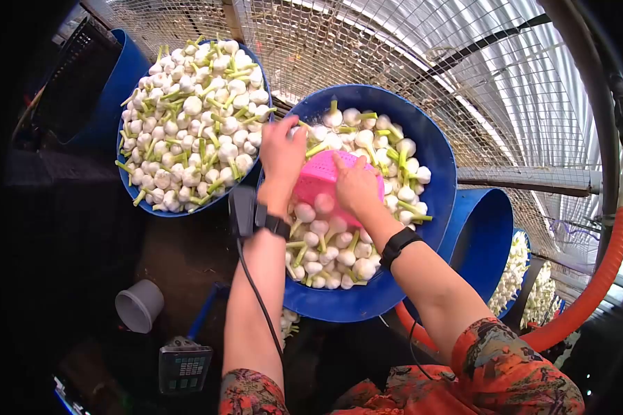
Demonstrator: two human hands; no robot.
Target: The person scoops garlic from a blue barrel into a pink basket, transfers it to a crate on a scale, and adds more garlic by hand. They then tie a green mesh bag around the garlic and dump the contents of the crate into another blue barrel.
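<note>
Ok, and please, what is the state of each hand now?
Left hand: fingers bent, near the garlic bulbs; whether it grips one cannot be told.
Right hand: holding the pink basket.

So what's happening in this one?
A person is working bare-handed over a large blue tub of garlic bulbs. Their right hand is on a pink perforated basket, which is tilted down inside the tub among the bulbs. The left hand is next to the basket, near the tub's edge; whether it grips a bulb is unclear. Beside this tub stands a second tub, heaped with garlic.
</note>
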